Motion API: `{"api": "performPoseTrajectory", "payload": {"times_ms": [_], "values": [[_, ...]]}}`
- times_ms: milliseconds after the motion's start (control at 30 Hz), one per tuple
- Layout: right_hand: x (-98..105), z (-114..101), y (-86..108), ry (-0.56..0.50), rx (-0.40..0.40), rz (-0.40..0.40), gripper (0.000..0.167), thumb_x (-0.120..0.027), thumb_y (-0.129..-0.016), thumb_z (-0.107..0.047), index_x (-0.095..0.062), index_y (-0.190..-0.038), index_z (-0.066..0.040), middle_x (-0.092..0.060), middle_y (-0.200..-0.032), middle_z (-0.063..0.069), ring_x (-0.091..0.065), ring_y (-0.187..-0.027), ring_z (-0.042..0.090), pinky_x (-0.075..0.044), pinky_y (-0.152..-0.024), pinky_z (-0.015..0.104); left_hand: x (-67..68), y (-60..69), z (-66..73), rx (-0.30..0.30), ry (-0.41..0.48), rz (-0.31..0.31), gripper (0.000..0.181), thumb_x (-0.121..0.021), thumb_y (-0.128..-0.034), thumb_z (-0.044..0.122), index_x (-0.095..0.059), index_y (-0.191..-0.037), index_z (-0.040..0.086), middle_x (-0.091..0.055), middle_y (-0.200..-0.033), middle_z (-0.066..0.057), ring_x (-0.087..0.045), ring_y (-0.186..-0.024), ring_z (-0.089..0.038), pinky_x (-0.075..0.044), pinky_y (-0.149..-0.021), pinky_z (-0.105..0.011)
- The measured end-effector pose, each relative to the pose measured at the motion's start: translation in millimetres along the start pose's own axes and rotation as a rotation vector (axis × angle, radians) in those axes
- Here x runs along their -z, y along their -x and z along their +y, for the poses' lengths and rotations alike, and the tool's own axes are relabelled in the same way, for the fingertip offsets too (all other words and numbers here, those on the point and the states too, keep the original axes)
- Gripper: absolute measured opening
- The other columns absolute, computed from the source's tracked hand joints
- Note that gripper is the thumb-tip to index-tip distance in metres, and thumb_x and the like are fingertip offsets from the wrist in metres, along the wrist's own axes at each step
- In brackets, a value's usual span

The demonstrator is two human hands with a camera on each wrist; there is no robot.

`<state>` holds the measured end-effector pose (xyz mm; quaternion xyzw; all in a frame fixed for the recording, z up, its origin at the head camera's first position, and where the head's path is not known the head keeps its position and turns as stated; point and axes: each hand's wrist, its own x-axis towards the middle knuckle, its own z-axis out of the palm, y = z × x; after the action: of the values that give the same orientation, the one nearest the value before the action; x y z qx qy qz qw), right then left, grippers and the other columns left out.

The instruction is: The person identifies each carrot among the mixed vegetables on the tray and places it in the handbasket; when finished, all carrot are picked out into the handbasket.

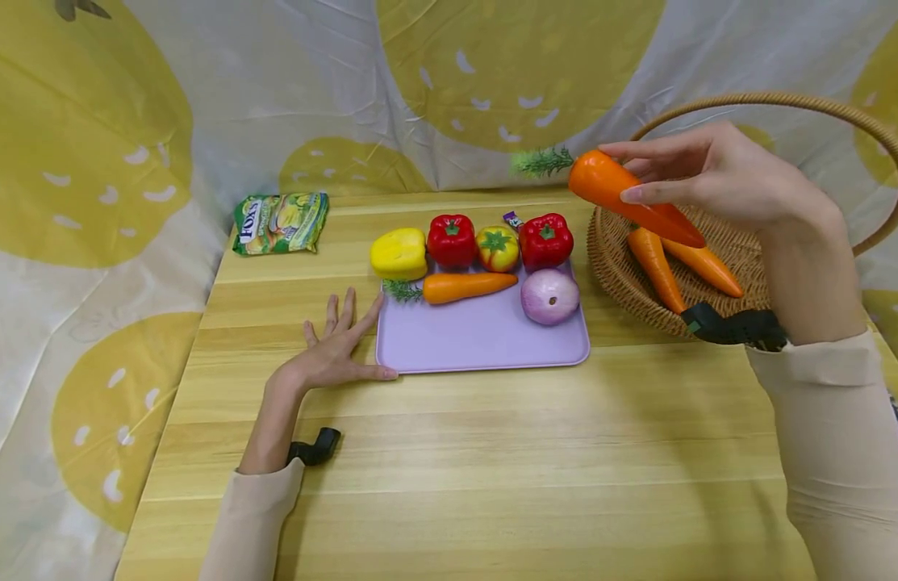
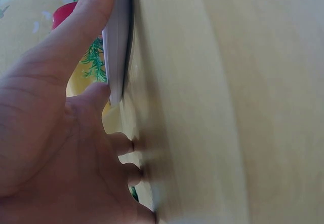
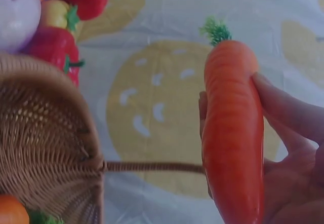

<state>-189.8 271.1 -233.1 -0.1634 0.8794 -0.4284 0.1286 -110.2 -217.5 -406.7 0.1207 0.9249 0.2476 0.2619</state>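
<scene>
We've got the basket [image 1: 614, 282] below and the tray [image 1: 456, 343] left of our right grip [image 1: 732, 181], left grip [image 1: 328, 355] spread wide at the tray's edge. Right's pinching a carrot [image 1: 604, 179], mid-carry we reckon; next move wants a steady hold.

Head view down over both hands [image 1: 334, 353] [image 1: 735, 179]

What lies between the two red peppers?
The tomato, in the head and right wrist views; the head view also shows a purple wrapper behind.

R grip [image 1: 739, 181] pinches carrot [image 1: 608, 181] nr basket [image 1: 601, 254] w/ 2 carrots [image 1: 655, 270] inside; L grip [image 1: 332, 351] touches tray [image 1: 478, 343].
</scene>
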Motion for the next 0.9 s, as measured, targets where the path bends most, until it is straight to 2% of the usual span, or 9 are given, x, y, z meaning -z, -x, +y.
{"api": "performPoseTrajectory", "payload": {"times_ms": [133,233,367,567,600,767,800,833,900], "values": [[16,13,-2.7,0.001,-0.002,-0.012,0.048,-0.072,-0.097,-0.011,-0.063,-0.144,-0.015,-0.071,-0.128,-0.02,-0.067,-0.103,0.003,-0.055,-0.077,0.012,-0.3,-1.0,-0.4,0.0,0.0,-0.001,0.12,-0.077,-0.0842,0.064,0.006,-0.166,0.036,0.032,-0.168,-0.019,0.035,-0.152,-0.046,0.021,-0.107,-0.084],[26,23,-4.2,0.04,-0.056,-0.014,0.052,-0.072,-0.098,-0.016,-0.059,-0.148,-0.02,-0.068,-0.132,-0.019,-0.066,-0.105,0.0,-0.054,-0.079,0.011,-0.1,-1.2,-0.3,-0.001,0.0,-0.002,0.12,-0.077,-0.0844,0.063,0.007,-0.166,0.036,0.032,-0.168,-0.019,0.035,-0.152,-0.046,0.021,-0.107,-0.084],[37,37,-4.8,0.166,-0.204,-0.023,0.058,-0.071,-0.098,-0.038,-0.051,-0.153,-0.034,-0.058,-0.151,-0.013,-0.055,-0.12,0.002,-0.045,-0.097,0.02,0.1,-1.0,-0.3,0.0,0.004,-0.004,0.119,-0.076,-0.0849,0.063,0.006,-0.166,0.036,0.032,-0.168,-0.019,0.035,-0.152,-0.046,0.022,-0.107,-0.084],[51,63,-9.2,0.203,-0.231,-0.089,0.049,-0.066,-0.103,-0.032,-0.055,-0.151,-0.027,-0.059,-0.142,-0.024,-0.052,-0.121,-0.004,-0.044,-0.087,0.012,-1.4,-0.3,-2.5,-0.018,0.023,0.012,0.121,-0.076,-0.0821,0.067,0.005,-0.166,0.037,0.031,-0.168,-0.021,0.034,-0.153,-0.047,0.022,-0.107,-0.084],[53,67,-10.5,0.192,-0.23,-0.108,0.047,-0.065,-0.104,-0.029,-0.057,-0.15,-0.024,-0.058,-0.142,-0.026,-0.053,-0.127,-0.001,-0.047,-0.094,0.014,-1.3,-0.1,-2.7,-0.021,0.023,0.014,0.121,-0.076,-0.0816,0.068,0.005,-0.166,0.037,0.03,-0.168,-0.021,0.034,-0.153,-0.047,0.022,-0.107,-0.084],[58,84,-16.2,0.201,-0.337,-0.183,0.046,-0.057,-0.107,-0.025,-0.052,-0.152,-0.032,-0.055,-0.15,-0.015,-0.039,-0.148,0.032,-0.051,-0.091,0.02,-0.2,-0.1,-1.4,-0.013,0.01,0.009,0.12,-0.077,-0.0832,0.065,0.006,-0.166,0.036,0.031,-0.168,-0.02,0.034,-0.153,-0.046,0.022,-0.107,-0.084],[58,87,-17.6,0.193,-0.356,-0.201,0.048,-0.056,-0.107,-0.025,-0.049,-0.154,-0.033,-0.053,-0.154,-0.01,-0.035,-0.149,0.037,-0.053,-0.098,0.028,0.1,-0.4,-1.5,-0.009,0.008,0.006,0.12,-0.077,-0.0836,0.065,0.006,-0.166,0.036,0.031,-0.168,-0.02,0.035,-0.153,-0.046,0.022,-0.107,-0.084],[58,90,-19.1,0.197,-0.373,-0.208,0.049,-0.056,-0.107,-0.026,-0.047,-0.155,-0.036,-0.052,-0.156,-0.005,-0.037,-0.148,0.038,-0.053,-0.094,0.028,0.2,-0.5,-1.4,-0.005,0.006,0.003,0.12,-0.077,-0.0841,0.064,0.006,-0.166,0.036,0.032,-0.168,-0.019,0.035,-0.153,-0.046,0.022,-0.107,-0.084],[58,95,-21.5,0.188,-0.39,-0.235,0.05,-0.057,-0.107,-0.029,-0.045,-0.155,-0.038,-0.042,-0.164,0.004,-0.035,-0.148,0.041,-0.049,-0.107,0.037,0.6,-1.1,-1.9,0.001,0.001,0.0,0.12,-0.077,-0.0846,0.063,0.006,-0.166,0.036,0.032,-0.168,-0.019,0.035,-0.153,-0.046,0.022,-0.107,-0.084]]}}
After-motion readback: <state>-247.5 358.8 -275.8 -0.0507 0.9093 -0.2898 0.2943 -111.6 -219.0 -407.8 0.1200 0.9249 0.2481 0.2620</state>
